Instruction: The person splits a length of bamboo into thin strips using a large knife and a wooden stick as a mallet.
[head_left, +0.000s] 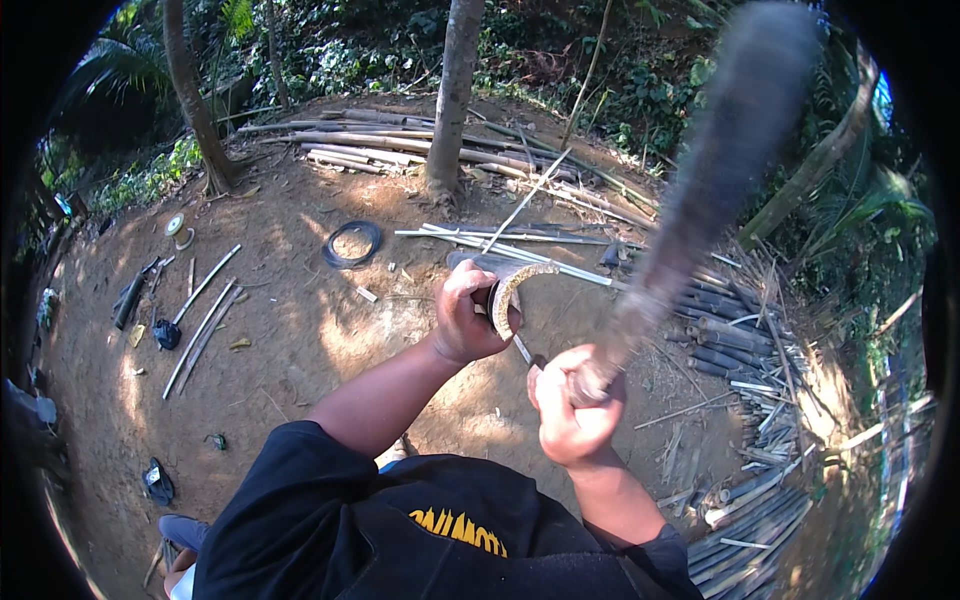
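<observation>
In front of my body, my left hand [468,318] is closed round a split piece of thick bamboo [507,300]. Its pale cut end shows as a curved arc facing me. My right hand [580,408], lower and to the right, grips the narrow end of a long dark-brown tool [715,165]. The tool rises toward the upper right and widens to its far end. Motion blurs it, so whether it is a blade or a wooden club is unclear. A narrow light strip with a dark end [537,361] shows between my hands; what it belongs to is hidden.
Bamboo poles [370,140] lie behind a tree trunk [452,95]. Cut bamboo pieces [735,345] are heaped at right, with split strips [750,545] nearer. Pale strips [205,325], a black coil [351,245] and a spool [176,226] lie at left. Part of another person [183,533] shows lower left.
</observation>
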